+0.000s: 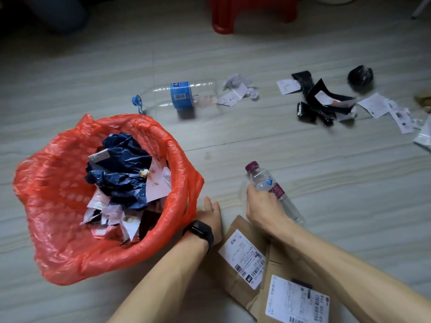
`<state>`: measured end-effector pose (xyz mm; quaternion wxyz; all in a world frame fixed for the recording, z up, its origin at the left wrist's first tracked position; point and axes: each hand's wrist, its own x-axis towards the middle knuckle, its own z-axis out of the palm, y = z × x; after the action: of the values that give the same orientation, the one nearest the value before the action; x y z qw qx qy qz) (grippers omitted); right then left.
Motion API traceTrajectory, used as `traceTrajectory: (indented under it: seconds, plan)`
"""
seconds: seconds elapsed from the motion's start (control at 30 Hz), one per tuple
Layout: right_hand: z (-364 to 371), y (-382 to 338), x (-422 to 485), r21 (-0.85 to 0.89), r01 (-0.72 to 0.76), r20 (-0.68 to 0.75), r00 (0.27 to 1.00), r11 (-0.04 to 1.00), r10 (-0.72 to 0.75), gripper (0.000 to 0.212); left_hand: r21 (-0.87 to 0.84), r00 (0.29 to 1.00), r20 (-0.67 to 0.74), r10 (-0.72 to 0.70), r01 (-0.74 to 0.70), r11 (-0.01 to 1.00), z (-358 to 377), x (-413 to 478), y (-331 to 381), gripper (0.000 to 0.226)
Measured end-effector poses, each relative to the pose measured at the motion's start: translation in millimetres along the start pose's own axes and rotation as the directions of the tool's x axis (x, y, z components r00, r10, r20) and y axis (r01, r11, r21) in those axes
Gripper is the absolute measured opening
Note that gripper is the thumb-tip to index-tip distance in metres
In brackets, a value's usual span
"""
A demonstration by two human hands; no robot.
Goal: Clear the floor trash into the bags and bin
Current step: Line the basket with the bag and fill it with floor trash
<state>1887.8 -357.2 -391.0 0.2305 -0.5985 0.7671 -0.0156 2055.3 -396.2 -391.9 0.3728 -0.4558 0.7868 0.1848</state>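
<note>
Right hand (263, 206) grips small clear plastic bottle with purple cap (265, 180), bottle tilted, low over grey wood-look floor (326, 164). Left hand (210, 217) has fingers straight, resting beside the red plastic bag lining round bin (70, 259). Some of its fingertips hidden behind bag. Bin holds crumpled dark blue plastic (121, 169) and paper scraps. Large clear bottle with blue label (182, 95) lies on its side beyond bin. Black and white torn scraps (324, 101) scattered far right. Brown cardboard mailers with white labels (235, 271) under forearms.
</note>
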Motion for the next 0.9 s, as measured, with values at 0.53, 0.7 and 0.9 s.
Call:
traceTrajectory:
  seconds: [0.53, 0.7, 0.9]
  plan:
    - [-175.8, -75.7, 44.9, 0.469, 0.286, -0.565, 0.825, 0.836, 0.035, 0.01, 0.009, 0.674, -0.738, 0.041, -0.05, 0.999, -211.2, -92.2, -108.0, 0.031]
    - [-166.3, -152.6, 22.1, 0.363, 0.492, -0.502, 0.818, 0.791, -0.279, 0.01, -0.272, 0.712, -0.638, -0.292, 0.146, 0.951, -189.3, -106.2, -200.7, 0.044]
    - [-111.6, -211.9, -10.1, -0.134, 0.72, -0.146, 0.665, 0.681, -0.732, 0.016, -0.492, 0.801, -0.428, -0.419, 0.182, 0.852, -137.1, -103.6, -244.3, 0.056]
